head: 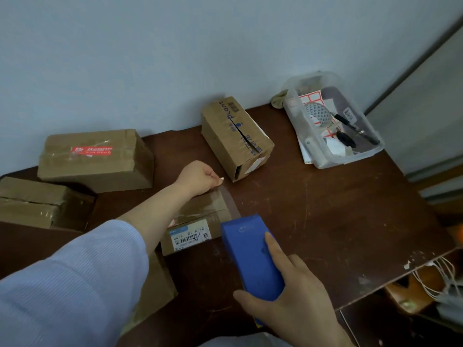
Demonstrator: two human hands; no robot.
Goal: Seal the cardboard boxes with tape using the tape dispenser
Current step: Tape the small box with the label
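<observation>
Tape [231, 204] stretches over the small box [198, 216] at the middle of the table [325, 209]. It runs from the left hand [200, 177], whose curled fingers pinch the loose end at the far edge, to the blue tape dispenser [250, 259] just beside the box's near right corner. The right hand [293, 299] grips the dispenser, forefinger laid along its top. This strip looks drawn out but not yet pressed down or cut. The box with the red label [95, 159] and the box at the far left [30, 201] show glossy bands and seem sealed. The box at the back [233, 139] has a split seam and looks left to do. Whether the box under the sleeve [157, 284] is sealed cannot be told.
</observation>
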